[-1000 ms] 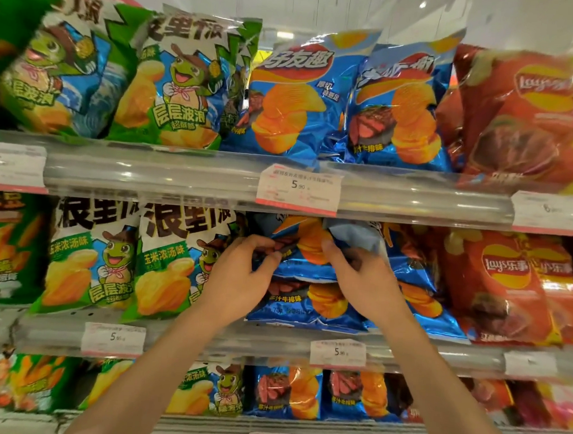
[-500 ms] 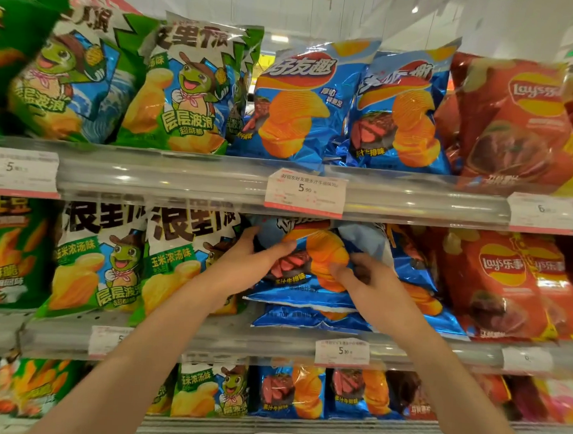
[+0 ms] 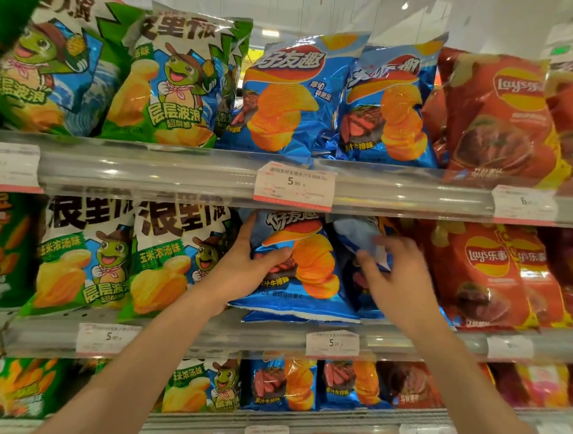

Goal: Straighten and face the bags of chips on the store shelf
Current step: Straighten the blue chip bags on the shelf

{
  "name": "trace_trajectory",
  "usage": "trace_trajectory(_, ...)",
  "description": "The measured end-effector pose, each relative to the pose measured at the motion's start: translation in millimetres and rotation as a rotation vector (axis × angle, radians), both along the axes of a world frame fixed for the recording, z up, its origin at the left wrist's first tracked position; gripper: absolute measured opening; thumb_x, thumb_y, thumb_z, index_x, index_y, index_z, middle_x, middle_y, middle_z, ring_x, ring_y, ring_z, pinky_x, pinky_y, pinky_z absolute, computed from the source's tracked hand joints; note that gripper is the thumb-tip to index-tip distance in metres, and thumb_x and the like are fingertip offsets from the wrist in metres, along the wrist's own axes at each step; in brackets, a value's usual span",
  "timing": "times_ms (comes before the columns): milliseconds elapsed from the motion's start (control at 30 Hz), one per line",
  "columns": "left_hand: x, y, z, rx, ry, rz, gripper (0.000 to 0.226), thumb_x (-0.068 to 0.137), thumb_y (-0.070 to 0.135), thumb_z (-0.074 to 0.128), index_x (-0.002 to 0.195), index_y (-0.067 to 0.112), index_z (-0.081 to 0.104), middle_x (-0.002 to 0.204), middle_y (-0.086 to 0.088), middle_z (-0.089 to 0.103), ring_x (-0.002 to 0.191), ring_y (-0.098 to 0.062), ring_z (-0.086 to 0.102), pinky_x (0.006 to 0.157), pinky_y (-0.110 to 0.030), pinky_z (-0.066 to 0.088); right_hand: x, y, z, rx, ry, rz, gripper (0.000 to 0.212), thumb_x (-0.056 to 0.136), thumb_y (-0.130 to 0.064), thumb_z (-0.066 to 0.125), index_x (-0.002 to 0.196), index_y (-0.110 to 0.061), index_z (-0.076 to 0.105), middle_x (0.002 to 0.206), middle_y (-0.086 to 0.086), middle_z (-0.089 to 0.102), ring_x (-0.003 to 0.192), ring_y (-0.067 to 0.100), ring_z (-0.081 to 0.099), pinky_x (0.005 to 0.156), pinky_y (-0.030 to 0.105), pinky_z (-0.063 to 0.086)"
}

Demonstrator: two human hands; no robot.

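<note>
On the middle shelf, the left hand had hold of the front blue bag: thumb pressed across its face, fingers wrapped round its left edge and up behind. That bag stood upright w/ label facing out, bottom seam at the shelf lip, though another blue pack looked to lie flat beneath it (hard to tell how many).

The right hand was half open, fingers spread and motion-blurred, touching the second blue bag just right of the first; can't tell if it had closed on anything yet. That bag sat twisted, pale back panel showing near the top, long axis roughly vertical but leaning, tucked behind the first bag's right edge and beside the red bags.

So the bag needing work lay directly under the right hand, nearer it than the left. Likely next: turn it label-out about its vertical axis and stand it alongside the first.
</note>
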State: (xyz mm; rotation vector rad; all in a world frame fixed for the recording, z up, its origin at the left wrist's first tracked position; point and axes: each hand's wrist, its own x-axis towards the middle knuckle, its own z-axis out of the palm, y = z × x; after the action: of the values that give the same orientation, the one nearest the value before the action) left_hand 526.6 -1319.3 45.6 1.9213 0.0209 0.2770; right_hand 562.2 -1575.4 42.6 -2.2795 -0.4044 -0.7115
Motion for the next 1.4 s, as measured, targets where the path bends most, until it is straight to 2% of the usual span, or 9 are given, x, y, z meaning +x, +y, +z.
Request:
trace_trajectory(167, 0.2, 1.5, -4.0, 0.027, -0.018, 0.004, 0.097, 0.087, 0.050, 0.071, 0.158, 0.046, 0.004, 0.158, 0.013, 0.034, 0.126, 0.002, 0.035, 0.093, -0.013, 0.031, 28.8, -34.7, -11.7, -0.248, 0.182, -0.220, 0.064, 0.092, -0.025, 0.066, 0.144, 0.001, 0.040, 0.146, 0.026, 0.043, 0.138, 0.043, 0.036, 0.114, 0.051, 0.029)
trace_trajectory(400, -0.8, -1.5, -3.2, 0.048, -0.024, 0.017, 0.094, 0.090, 0.048, 0.069, 0.158, 0.045, 0.005, 0.144, 0.020, 0.038, 0.121, 0.003, 0.035, 0.093, -0.013, 0.032, 21.5, -34.5, -14.2, -0.104, 0.070, -0.234, 0.051, 0.092, -0.024, 0.067, 0.137, -0.008, 0.050, 0.128, 0.019, 0.053, 0.105, 0.045, 0.059, 0.086, 0.047, 0.049)
trace_trajectory(533, -1.4, -4.5, -2.9, 0.049, -0.025, 0.042, 0.092, 0.091, 0.044, 0.069, 0.158, 0.043, 0.006, 0.129, 0.025, 0.037, 0.119, 0.005, 0.034, 0.072, 0.003, 0.032, 13.2, -32.0, -13.0, -0.115, 0.038, -0.218, 0.051, 0.092, -0.041, 0.068, 0.132, -0.012, 0.058, 0.130, 0.012, 0.048, 0.089, 0.037, 0.065, 0.080, 0.038, 0.050)
trace_trajectory(633, -1.9, -4.6, -2.0, 0.044, -0.028, 0.044, 0.093, 0.091, 0.045, 0.069, 0.159, 0.041, 0.006, 0.131, 0.023, 0.039, 0.119, 0.004, 0.037, 0.091, -0.012, 0.032, 5.7, -29.0, -15.2, -0.069, -0.039, -0.137, 0.042, 0.092, -0.057, 0.059, 0.113, -0.022, 0.070, 0.117, -0.002, 0.056, 0.074, 0.011, 0.061, 0.074, 0.027, 0.045)
trace_trajectory(767, -2.3, -4.2, -2.6, 0.037, -0.027, 0.039, 0.093, 0.090, 0.044, 0.069, 0.160, 0.040, 0.007, 0.131, 0.022, 0.040, 0.120, 0.004, 0.037, 0.087, -0.008, 0.031, 7.7, -29.7, -15.7, -0.028, -0.178, -0.057, 0.036, 0.089, -0.055, 0.063, 0.098, -0.022, 0.074, 0.109, -0.001, 0.058, 0.103, 0.019, 0.054, 0.088, 0.025, 0.039)
trace_trajectory(900, -3.6, -4.8, -2.5, 0.043, -0.016, 0.033, 0.094, 0.090, 0.046, 0.069, 0.159, 0.041, 0.006, 0.134, 0.021, 0.039, 0.120, 0.003, 0.037, 0.091, -0.011, 0.033, 20.1, -34.2, -11.7, -0.109, 0.039, 0.004, 0.068, 0.089, -0.056, 0.062, 0.147, -0.026, 0.043, 0.157, 0.010, 0.033, 0.148, 0.028, 0.025, 0.120, 0.049, 0.022)
trace_trajectory(1067, -2.1, -4.2, -3.6, 0.041, -0.018, 0.038, 0.093, 0.091, 0.046, 0.068, 0.159, 0.042, 0.005, 0.130, 0.024, 0.036, 0.119, 0.004, 0.036, 0.088, -0.009, 0.032, 19.9, -28.8, -17.2, -0.032, 0.066, 0.037, 0.081, 0.085, -0.068, 0.055, 0.152, -0.029, 0.033, 0.151, 0.004, 0.041, 0.138, 0.026, 0.039, 0.113, 0.053, 0.033)
trace_trajectory(1267, 0.6, -3.6, -4.8, 0.066, -0.018, 0.043, 0.092, 0.091, 0.046, 0.068, 0.158, 0.044, 0.005, 0.128, 0.026, 0.036, 0.117, 0.005, 0.036, 0.070, 0.002, 0.031, 21.3, -7.3, -21.9, -0.175, -0.016, -0.407, 0.086, 0.081, -0.081, 0.043, 0.143, -0.022, 0.041, 0.130, 0.019, 0.047, 0.116, 0.043, 0.046, 0.096, 0.054, 0.039)
trace_trajectory(1400, 0.8, -2.8, -4.6, 0.086, -0.025, 0.044, 0.094, 0.090, 0.049, 0.068, 0.158, 0.045, 0.003, 0.130, 0.023, 0.034, 0.117, 0.004, 0.034, 0.073, -0.002, 0.030, 28.7, -10.1, -21.6, -0.278, -0.064, -0.452, 0.087, 0.086, -0.080, 0.038, 0.145, -0.015, 0.045, 0.152, 0.025, 0.034, 0.139, 0.043, 0.031, 0.113, 0.056, 0.023)
